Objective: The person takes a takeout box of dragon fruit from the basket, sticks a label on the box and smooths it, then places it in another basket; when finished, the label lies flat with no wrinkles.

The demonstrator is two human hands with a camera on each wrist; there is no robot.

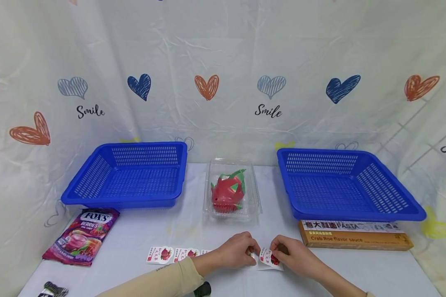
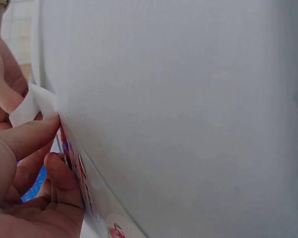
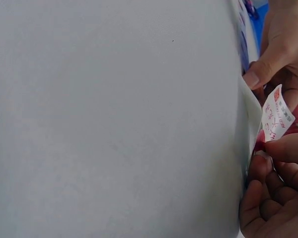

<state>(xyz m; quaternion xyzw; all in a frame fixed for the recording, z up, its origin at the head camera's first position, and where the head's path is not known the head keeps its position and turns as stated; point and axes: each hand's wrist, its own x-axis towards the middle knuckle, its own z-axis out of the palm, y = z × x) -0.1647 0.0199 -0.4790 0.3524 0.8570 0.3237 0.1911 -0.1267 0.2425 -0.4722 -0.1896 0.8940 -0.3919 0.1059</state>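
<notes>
- Closest in, a dark object [image 1: 202, 288] pokes out at the near edge, too hidden to name, and a black packet [image 1: 53, 289] is cut off toward the left corner.
- Just beyond, both hands work side by side over the white surface [image 1: 134, 235]: the right hand [image 1: 295, 256] pinches a label [image 1: 269, 256] between thumb and finger, while the left hand [image 1: 238, 251] pinches the backing paper [image 1: 271, 267] next to it.
- That label stands up off its backing at one end, so I'd judge it largely freed; whether an edge clings on, I can't tell.
- Leftward runs the label strip [image 1: 160, 255], its end labels seemingly unpeeled.
- Farther off, a candy bag [image 1: 81, 237] lies at left and a pasta box [image 1: 357, 239] at right.
- Straight behind the hands sits a clear box [image 1: 250, 198], seemingly shut, holding a red dragon fruit [image 1: 227, 194]; I make out no label on it, so labelling it looks undone.
- Either side, in the left basket [image 1: 126, 201] and right basket [image 1: 357, 216], both blue, I see slotted floors.
- Last comes a heart-printed cloth [image 1: 223, 128].
</notes>
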